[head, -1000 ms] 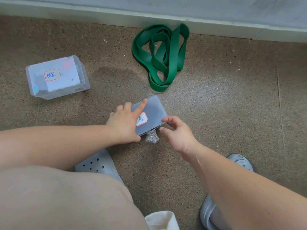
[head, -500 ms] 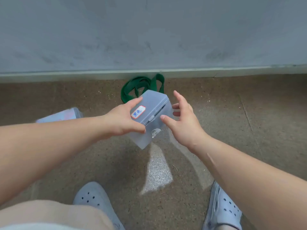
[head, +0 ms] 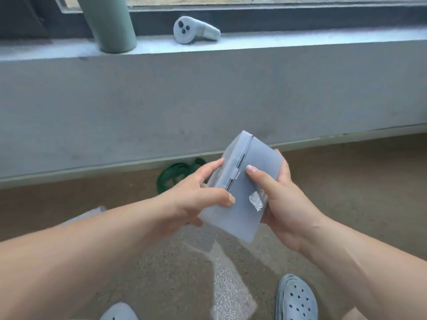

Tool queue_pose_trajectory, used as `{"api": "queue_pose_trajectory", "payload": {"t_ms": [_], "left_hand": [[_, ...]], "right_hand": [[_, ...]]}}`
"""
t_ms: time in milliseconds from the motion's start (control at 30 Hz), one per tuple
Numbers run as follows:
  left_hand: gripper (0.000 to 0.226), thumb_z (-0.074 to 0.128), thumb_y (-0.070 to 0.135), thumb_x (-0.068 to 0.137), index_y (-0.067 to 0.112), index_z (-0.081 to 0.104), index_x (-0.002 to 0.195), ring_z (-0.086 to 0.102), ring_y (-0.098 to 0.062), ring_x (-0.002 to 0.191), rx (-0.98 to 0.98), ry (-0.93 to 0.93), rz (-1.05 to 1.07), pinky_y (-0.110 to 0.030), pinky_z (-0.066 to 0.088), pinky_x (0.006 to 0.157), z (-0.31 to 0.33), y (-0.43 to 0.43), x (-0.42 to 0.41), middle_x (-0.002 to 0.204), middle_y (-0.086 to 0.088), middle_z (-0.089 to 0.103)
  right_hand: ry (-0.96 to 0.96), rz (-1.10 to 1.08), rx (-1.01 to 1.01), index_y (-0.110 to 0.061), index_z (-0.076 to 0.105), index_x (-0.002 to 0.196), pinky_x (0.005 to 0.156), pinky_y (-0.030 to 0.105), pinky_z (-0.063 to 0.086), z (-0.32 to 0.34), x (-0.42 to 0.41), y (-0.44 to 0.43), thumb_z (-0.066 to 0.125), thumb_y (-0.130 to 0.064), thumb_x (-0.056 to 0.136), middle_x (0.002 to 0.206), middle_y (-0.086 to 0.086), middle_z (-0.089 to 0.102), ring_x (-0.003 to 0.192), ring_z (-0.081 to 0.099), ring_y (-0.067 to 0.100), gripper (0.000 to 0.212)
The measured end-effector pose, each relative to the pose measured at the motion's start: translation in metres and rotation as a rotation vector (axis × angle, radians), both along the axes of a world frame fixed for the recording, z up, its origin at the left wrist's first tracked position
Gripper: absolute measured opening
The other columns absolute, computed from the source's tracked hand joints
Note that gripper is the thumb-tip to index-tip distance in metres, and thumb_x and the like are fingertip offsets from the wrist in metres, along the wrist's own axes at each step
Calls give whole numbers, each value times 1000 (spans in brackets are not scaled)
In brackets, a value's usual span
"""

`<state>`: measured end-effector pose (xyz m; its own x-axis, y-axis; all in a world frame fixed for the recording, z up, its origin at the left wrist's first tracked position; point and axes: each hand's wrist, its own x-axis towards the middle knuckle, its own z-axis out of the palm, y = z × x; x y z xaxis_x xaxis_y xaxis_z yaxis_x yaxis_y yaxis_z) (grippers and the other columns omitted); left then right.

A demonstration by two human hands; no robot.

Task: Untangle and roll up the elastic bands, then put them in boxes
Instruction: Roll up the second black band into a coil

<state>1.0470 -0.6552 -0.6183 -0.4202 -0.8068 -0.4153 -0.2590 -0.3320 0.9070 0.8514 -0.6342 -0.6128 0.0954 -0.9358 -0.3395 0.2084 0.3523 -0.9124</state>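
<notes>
Frosted box [head: 240, 211] is held above the floor [head: 351, 181], left hand [head: 191, 199] fingers clamped on its lid end, right hand [head: 286, 204] fingers clamped round its body; green elastic band [head: 171, 175] lies beyond the box.

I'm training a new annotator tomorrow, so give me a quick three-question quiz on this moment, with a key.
1. Fill in: on the ledge, the white controller lies to the ___ of the green cylinder.
2. True or false: the translucent box is resting on the floor.
3. Where is the green elastic band? A) inside the box B) on the floor at the foot of the wall C) on the ledge

Key:
1. right
2. False. The left hand and right hand hold it up off the floor.
3. B
</notes>
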Motion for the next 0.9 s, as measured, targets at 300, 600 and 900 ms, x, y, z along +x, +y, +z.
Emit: {"api": "queue_pose_trajectory", "payload": {"t_ms": [300,600,900], "left_hand": [[47,58,19,91,46,60,130,72,-18,105,-264,-13,187,-52,56,95,8,39,-3,116,10,74],[61,52,29,93,42,38,150,64,-10,119,-323,3,200,-46,50,104,-5,32,-8,130,14,66],[51,56,38,97,40,46,147,65,-14,118,-227,39,180,-35,53,92,3,6,-1,135,9,64]], "right_hand": [[65,-10,-8,-41,33,134,59,34,61,-10,24,12,71,-30,92,111,-10,70,87,74,9,57],[129,-73,-114,-37,36,128,59,30,57,-17,28,-2,73,-28,91,112,-5,67,96,72,15,53],[61,-51,-59,-36,38,129,67,42,61,-17,26,-17,72,-30,92,117,-6,68,91,73,10,51]]}}
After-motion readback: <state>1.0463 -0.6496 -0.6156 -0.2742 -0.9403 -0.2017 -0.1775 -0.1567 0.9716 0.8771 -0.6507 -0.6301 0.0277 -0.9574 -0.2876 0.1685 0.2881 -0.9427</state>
